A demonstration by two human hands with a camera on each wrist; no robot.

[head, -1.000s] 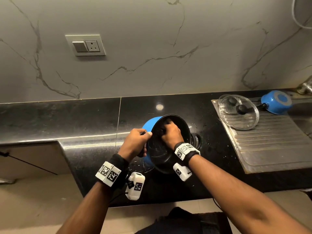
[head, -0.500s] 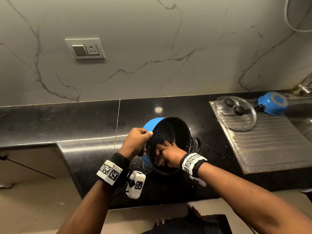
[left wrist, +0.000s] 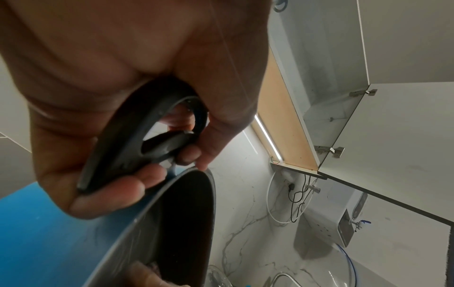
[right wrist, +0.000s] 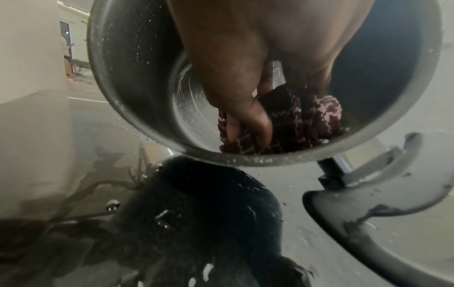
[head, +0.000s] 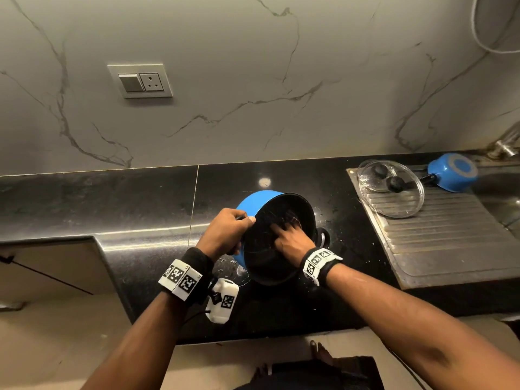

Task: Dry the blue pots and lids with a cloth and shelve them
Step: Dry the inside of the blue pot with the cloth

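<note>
My left hand (head: 225, 232) grips the handle of the tilted pot (head: 277, 235) on the desk (head: 140, 204). My right hand (head: 292, 240), holding the cloth (right wrist: 294, 124), has moved from the rim to the floor: inside nearly dry.

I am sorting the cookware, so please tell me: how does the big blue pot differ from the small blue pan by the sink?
The pot is bigger, tilted and held by the left hand; the pan is smaller, upside down and untouched. The pot has a loop handle, the pan a stick handle. Both are blue.
</note>
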